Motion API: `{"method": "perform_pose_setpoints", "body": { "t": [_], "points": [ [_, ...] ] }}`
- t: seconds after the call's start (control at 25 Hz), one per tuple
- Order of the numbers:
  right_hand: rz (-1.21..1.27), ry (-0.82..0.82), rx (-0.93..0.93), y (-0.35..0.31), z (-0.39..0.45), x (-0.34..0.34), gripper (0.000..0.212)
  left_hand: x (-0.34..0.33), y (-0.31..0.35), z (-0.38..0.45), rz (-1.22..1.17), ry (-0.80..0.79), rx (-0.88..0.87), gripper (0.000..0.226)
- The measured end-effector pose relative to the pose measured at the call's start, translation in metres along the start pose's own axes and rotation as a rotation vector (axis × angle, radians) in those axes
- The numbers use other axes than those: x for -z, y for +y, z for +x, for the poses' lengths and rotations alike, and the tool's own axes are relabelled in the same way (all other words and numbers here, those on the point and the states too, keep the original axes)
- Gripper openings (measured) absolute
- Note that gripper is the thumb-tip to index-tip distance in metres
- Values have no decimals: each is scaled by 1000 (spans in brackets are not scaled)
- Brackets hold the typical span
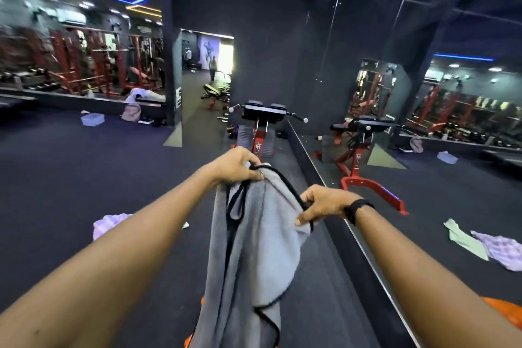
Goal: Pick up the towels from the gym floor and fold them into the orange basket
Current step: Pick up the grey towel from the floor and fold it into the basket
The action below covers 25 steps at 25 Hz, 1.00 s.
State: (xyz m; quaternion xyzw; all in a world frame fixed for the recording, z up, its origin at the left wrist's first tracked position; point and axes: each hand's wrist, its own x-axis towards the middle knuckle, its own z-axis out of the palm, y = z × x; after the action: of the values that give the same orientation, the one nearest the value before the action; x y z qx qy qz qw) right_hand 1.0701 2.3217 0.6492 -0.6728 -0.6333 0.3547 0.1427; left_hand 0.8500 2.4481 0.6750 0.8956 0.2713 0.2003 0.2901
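Grey towel [254, 248]: top edge pinched by fingers of left hand [237, 164] and right hand [322, 203]. Orange basket [202, 302]: near, beneath towel; contents hidden.

Held up at centre between left hand [240, 164] and right hand [322, 203]: towel [254, 248], hanging down over basket [202, 301]. Left of towel, on floor [84, 167]: second towel [108, 224]. Beyond towel: bench machine [261, 127]. Right of towel: mirror wall [423, 121]. Far left of towel, well apart: tub [92, 119].
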Motion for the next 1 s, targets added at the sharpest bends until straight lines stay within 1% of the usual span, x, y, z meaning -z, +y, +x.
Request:
{"method": "perform_pose_setpoints", "body": {
  "t": [0.08, 0.16, 0.24, 0.28, 0.36, 0.4, 0.44, 0.48, 0.52, 0.56, 0.6, 0.64, 0.72, 0.76, 0.84, 0.92, 1.0],
  "points": [
    [-3, -18, -79, 19, 3, 4, 24, 14, -2, -3, -35, 84, 76, 13],
    [25, 2, -93, 29, 2, 7, 32, 24, -7, -10, -148, 139, 155, 16],
    [91, 38, -69, 28, 1, 9, 27, 28, -15, -16, -305, 220, 266, 11],
    [191, 83, -34, 24, 1, 9, 22, 27, -19, -17, -329, 286, 336, 12],
    [462, 207, 41, 6, 4, 11, 16, 23, -21, -18, -378, 412, 518, 22],
    [580, 256, 66, -6, 5, 12, 15, 21, -18, -20, -466, 429, 620, 29],
    [668, 288, 87, -17, 8, 13, 16, 20, -15, -22, -590, 392, 695, 39],
    [729, 296, 100, -27, 10, 12, 18, 19, -15, -24, -733, 306, 742, 49],
    [769, 286, 110, -35, 12, 10, 18, 18, -14, -27, -869, 226, 751, 51],
    [800, 258, 124, -41, 13, 8, 18, 14, -13, -28, -957, 210, 727, 38],
    [837, 217, 135, -47, 13, 4, 17, 11, -8, -29, -1005, 234, 698, 18],
    [879, 180, 143, -52, 14, 1, 15, 8, -2, -29, -1025, 272, 671, 6],
    [974, 124, 141, -60, 17, -6, 13, 0, 1, -28, -945, 383, 603, 24],
    [1004, 103, 140, -63, 19, -8, 13, -5, 3, -29, -931, 407, 555, 28],
    [985, 76, 151, -66, 22, -13, 22, -14, 6, -31, -940, 372, 460, 26],
    [929, 110, 163, -67, 24, -18, 28, -21, 10, -36, -924, 333, 399, 21],
    [876, 217, 156, -66, 24, -22, 20, -28, 11, -39, -893, 333, 338, 16]
  ]
}}
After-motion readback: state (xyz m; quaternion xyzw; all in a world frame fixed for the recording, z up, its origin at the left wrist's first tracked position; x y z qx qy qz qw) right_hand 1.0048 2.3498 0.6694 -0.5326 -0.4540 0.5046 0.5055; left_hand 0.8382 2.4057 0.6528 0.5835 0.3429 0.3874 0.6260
